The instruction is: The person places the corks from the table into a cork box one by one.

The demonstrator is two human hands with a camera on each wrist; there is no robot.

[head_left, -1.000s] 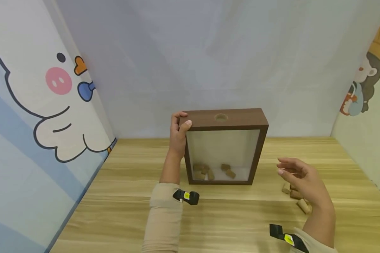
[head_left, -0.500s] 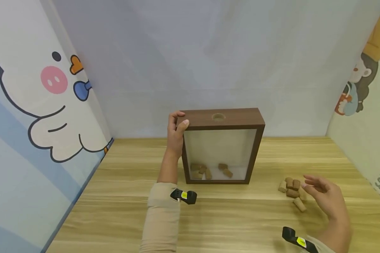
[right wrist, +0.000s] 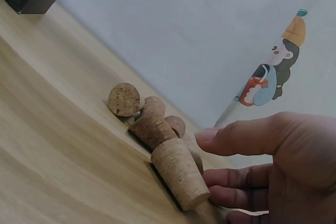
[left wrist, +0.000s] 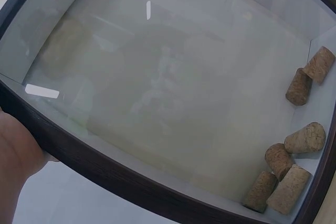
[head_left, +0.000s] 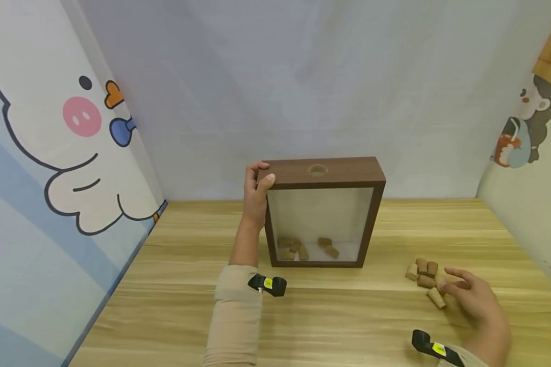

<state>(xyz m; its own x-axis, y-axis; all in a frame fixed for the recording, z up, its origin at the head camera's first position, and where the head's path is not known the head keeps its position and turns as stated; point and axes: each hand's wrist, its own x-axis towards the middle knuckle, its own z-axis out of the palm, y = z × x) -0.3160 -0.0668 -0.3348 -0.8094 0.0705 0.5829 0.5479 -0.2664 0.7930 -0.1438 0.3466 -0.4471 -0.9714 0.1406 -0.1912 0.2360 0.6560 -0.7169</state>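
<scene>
My left hand [head_left: 255, 199] grips the top left corner of an upright brown box frame [head_left: 286, 173] with a clear front and a round hole in its top. Several corks [left wrist: 289, 189] lie at the bottom inside it. To the right, my right hand [head_left: 477, 300] is down at a small heap of loose corks [head_left: 426, 281] on the table. In the right wrist view, its thumb [right wrist: 210, 140] and fingers are spread apart beside the heap. A pale tapered cork [right wrist: 180, 174] lies in front of the fingers, and another cork behind it is partly hidden.
The wood-grain table [head_left: 174, 306] runs back to a pale cloth backdrop [head_left: 280, 86]. Cartoon-printed panels stand at the left [head_left: 27, 204] and right [head_left: 528, 193]. A black wrist strap [head_left: 267, 284] sits on the left sleeve.
My right hand has moved right and down from beside the box to the loose corks, its fingers lowering at the heap. My left hand keeps its grip on the box's corner.
</scene>
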